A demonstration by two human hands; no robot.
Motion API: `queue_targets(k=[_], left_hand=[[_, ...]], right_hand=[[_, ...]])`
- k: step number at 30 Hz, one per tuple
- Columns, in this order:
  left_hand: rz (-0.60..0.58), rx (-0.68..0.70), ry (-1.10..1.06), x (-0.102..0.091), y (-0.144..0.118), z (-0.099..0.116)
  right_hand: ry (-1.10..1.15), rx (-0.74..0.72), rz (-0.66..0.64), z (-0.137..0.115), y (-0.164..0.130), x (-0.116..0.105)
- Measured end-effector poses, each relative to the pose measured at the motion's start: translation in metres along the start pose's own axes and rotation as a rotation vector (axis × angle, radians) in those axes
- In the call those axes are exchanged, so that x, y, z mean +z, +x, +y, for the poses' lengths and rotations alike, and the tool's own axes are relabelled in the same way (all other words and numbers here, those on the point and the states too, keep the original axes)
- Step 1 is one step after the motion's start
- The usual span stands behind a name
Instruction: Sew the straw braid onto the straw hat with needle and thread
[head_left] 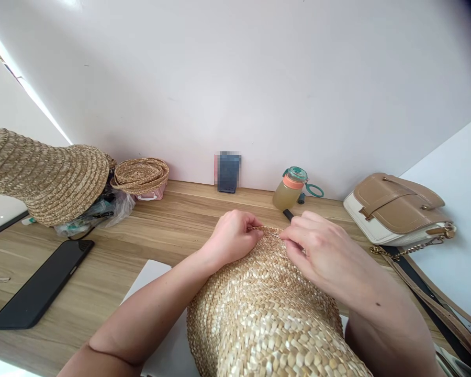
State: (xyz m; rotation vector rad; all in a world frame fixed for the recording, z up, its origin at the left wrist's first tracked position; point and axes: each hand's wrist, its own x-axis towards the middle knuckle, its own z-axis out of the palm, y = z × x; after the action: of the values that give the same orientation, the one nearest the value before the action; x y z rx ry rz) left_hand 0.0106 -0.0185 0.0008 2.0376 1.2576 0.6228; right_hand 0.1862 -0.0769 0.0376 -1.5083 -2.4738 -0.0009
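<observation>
Lying in front of the person, partly over a white sheet on the table, a woven straw piece has its far edge gripped by both hands. The left hand is curled shut, pinching that edge between thumb and fingers. The right hand is also closed, its fingertips pinching the edge just beside the left; a thin strand shows between the two. A dark handle pokes out just behind the right hand. Beyond it stands a bottle with an orange and green cap, near the wall. A blurred dark object leans against the wall to its left. A tan and white bag sits at the right. At the left lie a black phone, a straw hat and a coil of straw braid.
</observation>
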Motion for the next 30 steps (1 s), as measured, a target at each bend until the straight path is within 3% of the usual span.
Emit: queue_targets(k=[16,30], left_hand=[[0.005,0.016,0.000,0.001,-0.001,-0.001],[0.093,0.085,0.356,0.009,-0.014,0.012]], right_hand=[[-0.013,-0.016,-0.006,0.000,0.000,0.000],[-0.098,-0.012,-0.030,-0.008,-0.003,0.001]])
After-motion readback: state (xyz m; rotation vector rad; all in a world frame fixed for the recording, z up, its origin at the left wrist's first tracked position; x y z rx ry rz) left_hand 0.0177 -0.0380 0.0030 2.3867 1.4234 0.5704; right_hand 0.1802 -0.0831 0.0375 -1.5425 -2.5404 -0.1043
